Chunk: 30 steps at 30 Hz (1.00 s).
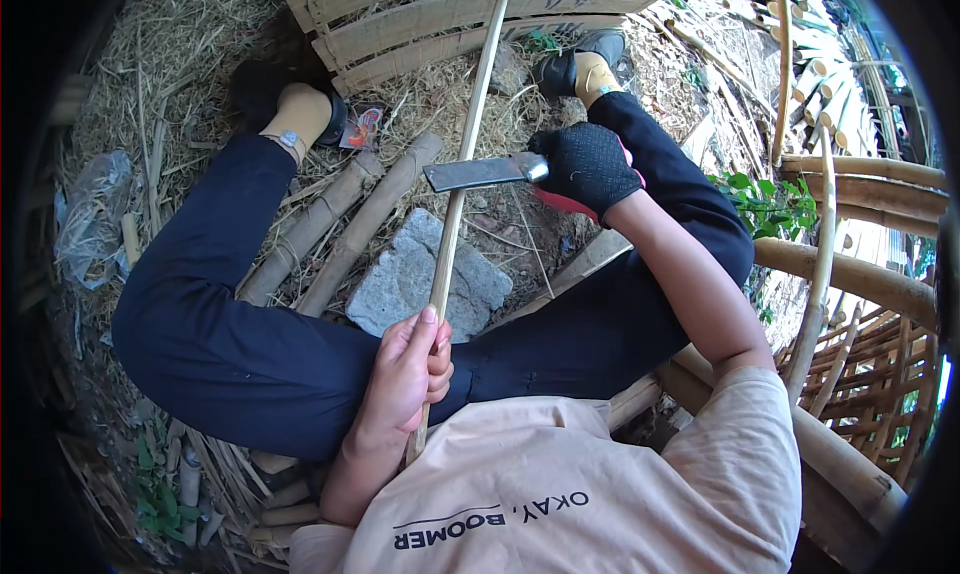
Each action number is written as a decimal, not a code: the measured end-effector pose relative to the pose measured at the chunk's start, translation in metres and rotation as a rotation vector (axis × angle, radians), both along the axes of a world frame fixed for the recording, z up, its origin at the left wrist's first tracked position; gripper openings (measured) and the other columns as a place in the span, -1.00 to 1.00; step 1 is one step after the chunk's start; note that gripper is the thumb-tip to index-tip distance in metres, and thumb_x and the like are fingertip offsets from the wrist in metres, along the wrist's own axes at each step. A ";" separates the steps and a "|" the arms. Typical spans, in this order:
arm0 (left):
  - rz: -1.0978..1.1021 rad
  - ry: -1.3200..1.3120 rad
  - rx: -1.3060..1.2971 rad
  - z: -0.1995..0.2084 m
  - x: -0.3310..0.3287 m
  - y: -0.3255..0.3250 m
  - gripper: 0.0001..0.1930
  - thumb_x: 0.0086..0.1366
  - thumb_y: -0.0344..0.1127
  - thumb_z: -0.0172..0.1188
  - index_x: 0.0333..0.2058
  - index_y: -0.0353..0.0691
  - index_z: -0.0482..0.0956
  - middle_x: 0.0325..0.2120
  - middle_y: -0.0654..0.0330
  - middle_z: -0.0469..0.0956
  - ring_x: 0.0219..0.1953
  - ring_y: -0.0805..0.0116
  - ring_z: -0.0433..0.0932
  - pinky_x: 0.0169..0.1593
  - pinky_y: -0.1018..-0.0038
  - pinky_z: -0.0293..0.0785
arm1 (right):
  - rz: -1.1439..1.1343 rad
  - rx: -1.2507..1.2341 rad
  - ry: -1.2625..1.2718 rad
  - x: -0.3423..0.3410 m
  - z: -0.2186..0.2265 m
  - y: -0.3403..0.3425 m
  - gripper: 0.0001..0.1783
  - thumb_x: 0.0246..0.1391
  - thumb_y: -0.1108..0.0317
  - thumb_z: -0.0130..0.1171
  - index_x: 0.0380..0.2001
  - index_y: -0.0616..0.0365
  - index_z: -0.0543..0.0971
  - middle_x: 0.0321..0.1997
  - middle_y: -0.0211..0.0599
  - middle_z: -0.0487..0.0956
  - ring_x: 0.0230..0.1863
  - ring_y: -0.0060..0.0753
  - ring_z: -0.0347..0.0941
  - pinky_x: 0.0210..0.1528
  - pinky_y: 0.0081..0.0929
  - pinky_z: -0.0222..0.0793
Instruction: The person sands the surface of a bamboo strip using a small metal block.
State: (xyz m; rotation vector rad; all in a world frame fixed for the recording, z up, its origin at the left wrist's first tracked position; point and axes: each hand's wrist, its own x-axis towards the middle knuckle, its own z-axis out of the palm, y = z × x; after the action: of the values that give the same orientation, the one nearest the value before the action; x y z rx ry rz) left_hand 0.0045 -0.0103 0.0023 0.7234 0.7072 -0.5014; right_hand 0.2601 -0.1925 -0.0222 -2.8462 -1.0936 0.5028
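Slender pale bamboo strip [453, 214] passes over the rough grey stone block [397, 274]. Bodyward of the block, the bare left hand [408, 367] clasps the strip; beyond, the black-gloved right hand [588, 169] grips a flat grey metal blade [478, 173] across it. Apparent step: shaving; next stroke likely calls for steady left hold.

"Was that black textured fabric glove [583, 164] all one colour?"

"No, pinkish red edged its palm side."

"And the flat, dark grey, rectangular metal blade [485, 173]?"

"It was darker than the long, thin, pale tan bamboo strip [481, 94]."

"Was anything mottled?"

"The rough, angular grey stone block [405, 264]. The navy fabric trousers [220, 324] looked plain; the beige fabric T-shirt [560, 454] bore black lettering [490, 520]."
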 end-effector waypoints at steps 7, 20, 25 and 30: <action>0.009 -0.013 -0.057 0.001 -0.003 0.003 -0.62 0.59 -0.04 -0.18 -0.42 -0.09 0.29 -0.73 0.51 0.01 -0.78 0.75 -0.09 -0.75 0.66 -0.20 | 0.015 0.085 -0.009 -0.004 0.003 0.001 -0.77 -0.06 0.11 0.27 -0.38 -0.04 0.68 -0.50 -0.10 0.64 -0.39 0.05 0.62 -0.29 -0.08 0.52; -0.009 -0.016 -0.025 -0.001 -0.002 0.002 -0.61 0.59 -0.02 -0.18 -0.43 -0.09 0.29 -0.74 0.52 0.00 -0.79 0.74 -0.11 -0.75 0.65 -0.21 | 0.231 0.127 0.168 -0.047 0.011 0.009 -0.76 -0.12 0.14 0.27 -0.39 0.02 0.68 -0.52 -0.02 0.62 -0.41 0.09 0.61 -0.31 -0.08 0.51; -0.010 -0.002 0.045 0.002 -0.001 0.000 -0.60 0.59 -0.01 -0.18 -0.45 -0.08 0.27 -0.75 0.51 -0.01 -0.79 0.74 -0.11 -0.75 0.64 -0.22 | 0.089 0.033 0.109 -0.032 0.020 0.017 -0.75 -0.07 0.14 0.24 -0.37 0.02 0.70 -0.46 -0.05 0.65 -0.35 0.05 0.63 -0.20 -0.11 0.55; -0.012 -0.014 -0.019 0.002 -0.003 0.001 -0.61 0.59 -0.02 -0.18 -0.45 -0.07 0.27 -0.75 0.50 0.00 -0.79 0.74 -0.11 -0.75 0.65 -0.22 | -0.139 0.003 -0.034 0.035 -0.001 -0.020 -0.71 0.04 0.06 0.20 -0.31 -0.02 0.71 -0.37 -0.07 0.68 -0.29 0.04 0.64 -0.15 -0.11 0.54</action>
State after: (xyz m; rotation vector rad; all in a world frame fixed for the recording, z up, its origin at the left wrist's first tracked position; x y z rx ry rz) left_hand 0.0012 -0.0090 0.0044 0.7133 0.6848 -0.5127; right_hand 0.2952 -0.2127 -0.0232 -2.9111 -0.8916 0.4446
